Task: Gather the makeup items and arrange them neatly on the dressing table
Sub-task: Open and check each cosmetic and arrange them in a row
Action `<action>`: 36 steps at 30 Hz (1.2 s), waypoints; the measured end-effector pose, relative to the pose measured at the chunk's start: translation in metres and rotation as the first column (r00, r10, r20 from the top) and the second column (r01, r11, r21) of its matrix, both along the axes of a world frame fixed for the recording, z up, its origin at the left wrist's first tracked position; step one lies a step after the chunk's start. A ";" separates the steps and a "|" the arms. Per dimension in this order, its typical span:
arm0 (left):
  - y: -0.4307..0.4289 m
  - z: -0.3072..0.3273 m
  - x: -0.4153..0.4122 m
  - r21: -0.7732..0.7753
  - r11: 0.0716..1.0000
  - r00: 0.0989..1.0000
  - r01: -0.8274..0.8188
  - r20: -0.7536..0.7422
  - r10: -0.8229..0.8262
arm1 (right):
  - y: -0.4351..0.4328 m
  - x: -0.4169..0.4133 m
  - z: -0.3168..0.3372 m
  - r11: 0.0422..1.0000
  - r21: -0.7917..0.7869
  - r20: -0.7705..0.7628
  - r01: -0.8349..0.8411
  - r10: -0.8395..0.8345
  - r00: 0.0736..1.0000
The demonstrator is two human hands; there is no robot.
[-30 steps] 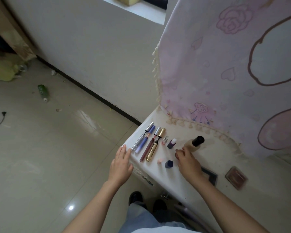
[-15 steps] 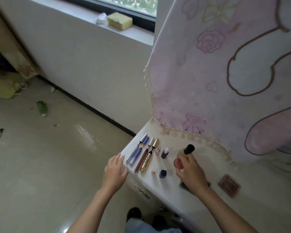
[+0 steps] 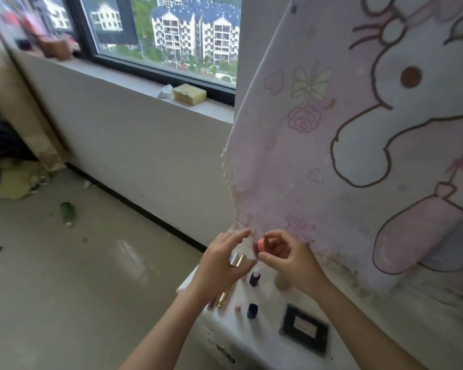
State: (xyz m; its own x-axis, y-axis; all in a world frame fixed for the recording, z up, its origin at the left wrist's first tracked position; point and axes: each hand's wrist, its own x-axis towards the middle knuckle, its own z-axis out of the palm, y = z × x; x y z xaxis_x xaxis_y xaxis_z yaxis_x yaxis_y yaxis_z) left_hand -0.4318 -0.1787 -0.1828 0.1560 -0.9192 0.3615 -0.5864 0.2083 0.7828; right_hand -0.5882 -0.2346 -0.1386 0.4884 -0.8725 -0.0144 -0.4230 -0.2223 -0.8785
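My right hand point(image 3: 289, 259) holds a small round pink-orange makeup pot point(image 3: 261, 245) raised above the white dressing table point(image 3: 251, 340). My left hand point(image 3: 221, 265) hovers open just left of the pot, fingers spread, covering most of a row of slim tubes; a silver cap and a gold tube point(image 3: 226, 297) show beneath it. A small dark purple bottle point(image 3: 254, 277), a dark blue cap point(image 3: 252, 310), a tiny pink piece point(image 3: 237, 306) and a black compact point(image 3: 304, 325) lie on the table. A beige bottle point(image 3: 281, 282) stands partly hidden behind my right wrist.
A pink cartoon-print cloth point(image 3: 358, 156) hangs over the table's back and right. The window sill point(image 3: 145, 84) carries a yellow sponge point(image 3: 189, 94). A green bottle point(image 3: 68, 210) lies on the tiled floor at left, below the table's left edge.
My right hand lifted the round pink pot off the table and raised it. My left hand rose from the table edge toward it. The view tilted upward, revealing the window.
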 end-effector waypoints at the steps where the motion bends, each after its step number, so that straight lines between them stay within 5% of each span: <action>1: -0.001 0.003 -0.002 -0.025 1.000 1.000 0.012 -0.027 -0.013 | 0.001 0.000 0.005 1.000 0.022 0.032 -0.011 0.010 0.999; 13: -0.007 0.030 -0.004 0.030 0.991 0.883 0.132 -0.458 -0.104 | -0.008 0.002 0.034 0.993 0.103 0.098 -0.065 0.055 0.994; 18: -0.006 0.034 -0.006 0.035 0.991 0.879 0.131 -0.467 -0.099 | -0.012 -0.001 0.045 0.991 0.065 -0.037 -0.116 0.118 0.992; 25: -0.001 0.037 -0.009 0.060 0.986 0.893 0.156 -0.436 -0.115 | -0.013 0.002 0.049 0.982 0.160 -0.108 -0.100 0.118 0.987; 36: 0.004 0.038 -0.010 0.140 0.971 0.856 0.193 -0.509 -0.097 | -0.009 0.004 0.039 0.993 0.086 -0.143 -0.079 0.091 0.985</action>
